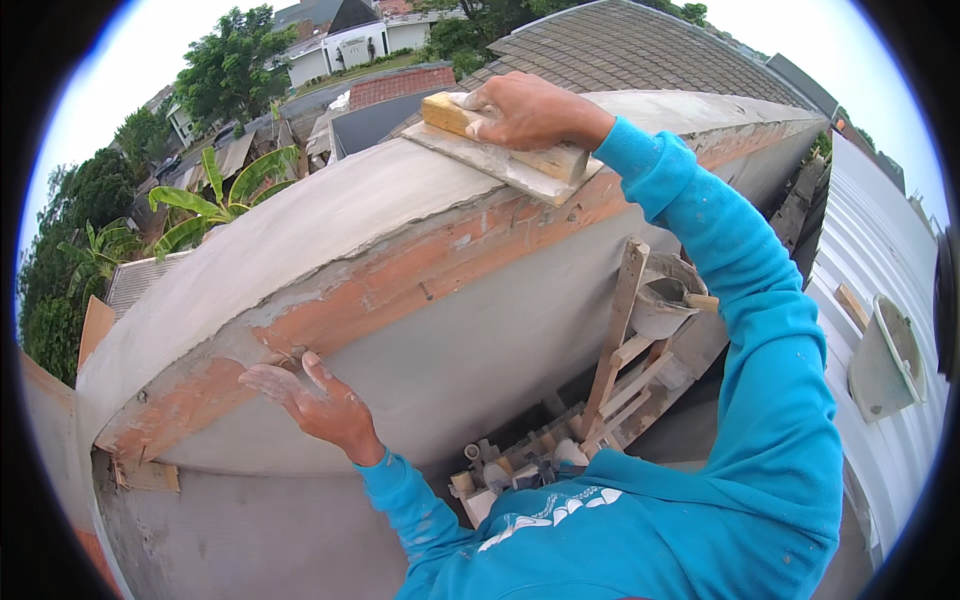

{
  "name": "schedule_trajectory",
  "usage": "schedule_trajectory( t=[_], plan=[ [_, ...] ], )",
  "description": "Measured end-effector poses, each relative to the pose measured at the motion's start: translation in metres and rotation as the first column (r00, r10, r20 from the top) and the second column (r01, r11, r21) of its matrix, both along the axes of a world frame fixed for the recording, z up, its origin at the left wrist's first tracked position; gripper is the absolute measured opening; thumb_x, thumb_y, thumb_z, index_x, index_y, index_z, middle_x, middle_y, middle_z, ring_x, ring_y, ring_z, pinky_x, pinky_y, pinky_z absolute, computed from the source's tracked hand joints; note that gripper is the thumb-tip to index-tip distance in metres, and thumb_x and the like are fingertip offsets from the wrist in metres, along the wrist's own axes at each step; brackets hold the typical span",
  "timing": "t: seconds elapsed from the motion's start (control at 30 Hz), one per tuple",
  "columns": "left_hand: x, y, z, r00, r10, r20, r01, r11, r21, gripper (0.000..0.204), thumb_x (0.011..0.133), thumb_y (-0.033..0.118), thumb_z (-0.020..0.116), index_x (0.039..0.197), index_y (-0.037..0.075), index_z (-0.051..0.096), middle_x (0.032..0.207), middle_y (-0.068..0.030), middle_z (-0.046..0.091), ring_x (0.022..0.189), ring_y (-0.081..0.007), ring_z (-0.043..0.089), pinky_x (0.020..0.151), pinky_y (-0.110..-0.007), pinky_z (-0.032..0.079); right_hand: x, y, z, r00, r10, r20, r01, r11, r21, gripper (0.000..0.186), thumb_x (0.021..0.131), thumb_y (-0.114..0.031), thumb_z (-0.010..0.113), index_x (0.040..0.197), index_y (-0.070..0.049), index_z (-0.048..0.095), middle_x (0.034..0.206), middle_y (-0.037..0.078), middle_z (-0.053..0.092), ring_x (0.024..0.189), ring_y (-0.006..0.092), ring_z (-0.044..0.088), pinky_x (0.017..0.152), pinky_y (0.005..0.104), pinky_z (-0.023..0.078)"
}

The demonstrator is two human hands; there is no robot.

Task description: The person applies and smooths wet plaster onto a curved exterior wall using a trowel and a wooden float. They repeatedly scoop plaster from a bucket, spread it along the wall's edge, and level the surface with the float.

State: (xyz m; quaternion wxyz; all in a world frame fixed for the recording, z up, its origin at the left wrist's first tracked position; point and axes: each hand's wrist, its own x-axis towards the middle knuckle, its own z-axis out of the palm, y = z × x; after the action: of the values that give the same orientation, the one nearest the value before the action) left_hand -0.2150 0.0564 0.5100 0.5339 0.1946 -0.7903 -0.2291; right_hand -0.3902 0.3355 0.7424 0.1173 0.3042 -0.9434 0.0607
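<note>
My right hand (535,112) is closed around the wooden grip of a plastering float (480,158). The float's flat plate lies on the pale plastered top (330,225) of a curved wall, near its edge. Grey smears cover the fingers of this hand. Lower and to the left, my left hand (325,408) holds nothing. Its fingers are stretched out and its thumb stands apart, close to the orange-and-grey front band (400,285) of the wall. I cannot tell whether the fingertips touch that band.
A mortar-smeared bucket (662,312) with a wooden-handled tool rests by a wooden frame (615,345) below my right arm. Another bucket (885,365) and a wood piece (851,306) sit on the corrugated metal roof (850,220). Pipes and rubble (500,470) lie far below.
</note>
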Motion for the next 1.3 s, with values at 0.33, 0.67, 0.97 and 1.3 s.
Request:
schedule_trajectory(
  t=[0.33,0.67,0.97,1.3],
  plan=[
    [0.005,-0.001,0.006,1.000,0.015,0.027,-0.016,0.999,0.042,0.063,0.104,0.037,0.042,0.150,-0.004,0.027,0.159,-0.0227,0.021,0.148,-0.0347,0.021,0.119,-0.042,0.021,0.029,0.001,-0.006,0.968,0.226,-0.107,-0.223,0.974,0.038,0.038,0.083,-0.024,0.064,0.109,0.004,0.068,0.089,0.022,0.067,0.089,0.0375,0.065,0.081,0.0461,0.051],
    [-0.002,0.011,0.010,0.999,0.013,0.032,-0.016,0.994,0.108,0.064,0.103,0.032,0.048,0.150,-0.006,0.025,0.160,-0.0212,0.018,0.148,-0.0324,0.019,0.121,-0.041,0.019,-0.085,0.367,-0.004,0.749,-0.634,-0.192,0.655,0.753,0.065,0.048,0.087,-0.024,0.060,0.130,-0.005,0.061,0.116,0.024,0.066,0.111,0.0374,0.062,0.099,0.0450,0.046],
    [0.006,0.006,0.010,0.996,0.025,0.084,-0.032,0.996,0.084,0.067,0.102,0.036,0.050,0.149,-0.006,0.027,0.160,-0.0198,0.019,0.149,-0.0300,0.017,0.121,-0.038,0.016,-0.089,0.221,-0.023,0.960,-0.210,-0.184,0.211,0.977,-0.018,0.050,0.090,-0.034,0.063,0.126,0.000,0.061,0.114,0.024,0.064,0.112,0.0375,0.059,0.099,0.0438,0.044],
    [0.009,0.012,0.021,0.993,-0.062,0.100,0.049,0.990,0.134,0.063,0.103,0.036,0.044,0.151,-0.002,0.027,0.160,-0.0192,0.019,0.149,-0.0311,0.018,0.121,-0.041,0.020,0.023,-0.059,-0.011,0.795,0.587,-0.152,-0.591,0.806,0.019,0.037,0.083,-0.027,0.062,0.105,0.002,0.068,0.094,0.023,0.069,0.091,0.0385,0.066,0.084,0.0466,0.052]
  ],
)
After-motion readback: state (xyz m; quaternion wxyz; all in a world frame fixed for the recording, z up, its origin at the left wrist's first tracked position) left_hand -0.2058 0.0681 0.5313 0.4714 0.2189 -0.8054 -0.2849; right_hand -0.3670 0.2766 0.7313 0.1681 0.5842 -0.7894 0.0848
